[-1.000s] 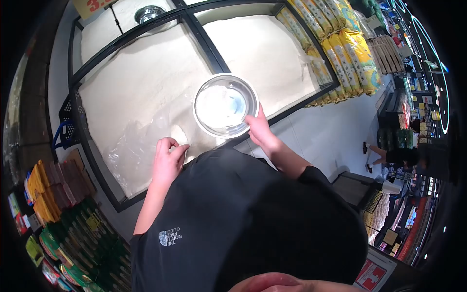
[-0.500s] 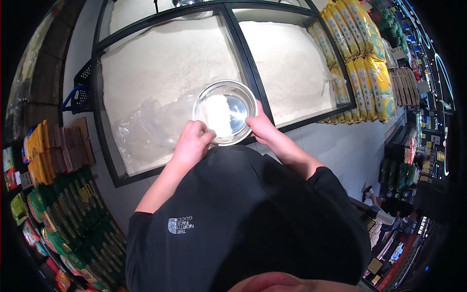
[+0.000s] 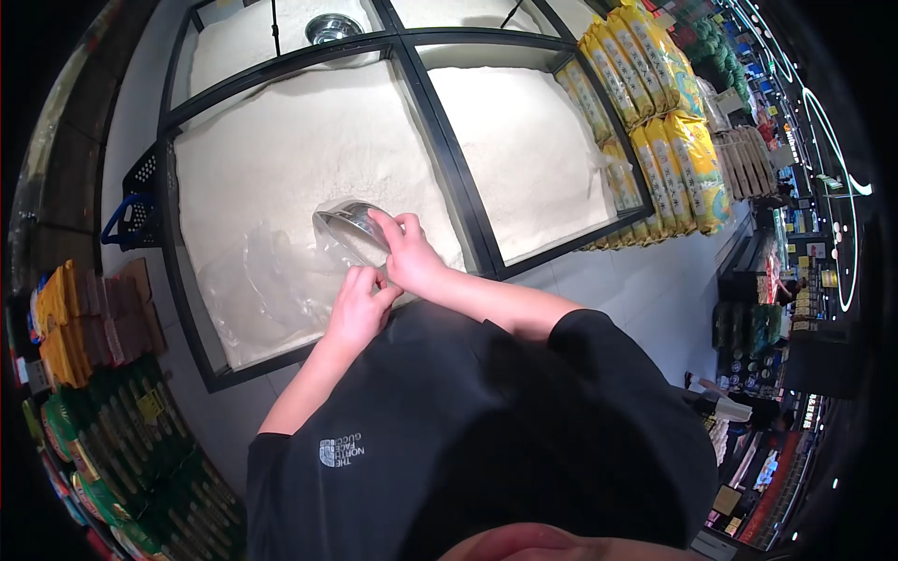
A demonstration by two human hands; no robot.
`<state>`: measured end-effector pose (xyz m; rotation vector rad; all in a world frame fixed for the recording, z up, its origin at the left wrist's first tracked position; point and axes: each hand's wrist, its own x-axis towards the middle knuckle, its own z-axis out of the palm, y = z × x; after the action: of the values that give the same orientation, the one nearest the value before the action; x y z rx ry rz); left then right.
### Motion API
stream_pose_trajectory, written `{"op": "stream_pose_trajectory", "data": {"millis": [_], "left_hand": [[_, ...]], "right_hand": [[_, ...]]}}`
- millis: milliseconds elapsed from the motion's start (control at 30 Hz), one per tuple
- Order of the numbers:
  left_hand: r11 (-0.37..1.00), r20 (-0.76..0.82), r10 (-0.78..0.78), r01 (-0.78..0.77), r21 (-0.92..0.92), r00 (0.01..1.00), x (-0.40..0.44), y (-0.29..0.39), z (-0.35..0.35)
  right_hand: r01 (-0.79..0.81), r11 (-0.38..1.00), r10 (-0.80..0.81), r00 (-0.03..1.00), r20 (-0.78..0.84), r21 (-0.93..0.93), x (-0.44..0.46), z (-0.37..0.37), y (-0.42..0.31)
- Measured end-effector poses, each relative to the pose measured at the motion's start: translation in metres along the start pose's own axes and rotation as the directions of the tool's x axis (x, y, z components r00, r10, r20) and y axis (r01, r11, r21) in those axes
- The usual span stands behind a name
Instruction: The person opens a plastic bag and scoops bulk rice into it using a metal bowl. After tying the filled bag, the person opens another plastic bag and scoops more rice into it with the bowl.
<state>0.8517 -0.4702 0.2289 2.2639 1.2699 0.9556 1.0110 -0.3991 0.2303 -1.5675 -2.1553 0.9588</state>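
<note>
Just left of frame centre, the metal bowl (image 3: 351,213), gripped by the right hand's (image 3: 412,254) curled fingers, has tipped from level, apparently emptying toward the plastic bag (image 3: 279,288) pinched by the left hand (image 3: 357,310).

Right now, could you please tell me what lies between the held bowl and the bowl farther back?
In the head view, loose white material and a black frame bar lie between the held bowl and the farther bowl.
</note>
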Motion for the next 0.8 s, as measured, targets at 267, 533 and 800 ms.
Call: {"op": "stream_pose_trajectory", "data": {"millis": [267, 533, 800], "left_hand": [[0.998, -0.033, -0.057, 0.058, 0.007, 0.998, -0.005, -0.003, -0.006], [0.997, -0.046, -0.067, 0.068, 0.040, 0.997, -0.003, -0.007, -0.014], [0.990, -0.049, -0.107, 0.110, 0.086, 0.993, -0.009, -0.011, -0.018]], "right_hand": [[0.236, 0.958, -0.245, 0.969, -0.033, -0.159, -0.009, 0.000, -0.001], [0.282, 0.897, -0.218, 0.952, -0.214, 0.340, -0.008, -0.010, 0.015], [-0.107, 0.985, 0.153, 0.899, -0.410, 0.132, -0.026, -0.039, 0.087]]}}
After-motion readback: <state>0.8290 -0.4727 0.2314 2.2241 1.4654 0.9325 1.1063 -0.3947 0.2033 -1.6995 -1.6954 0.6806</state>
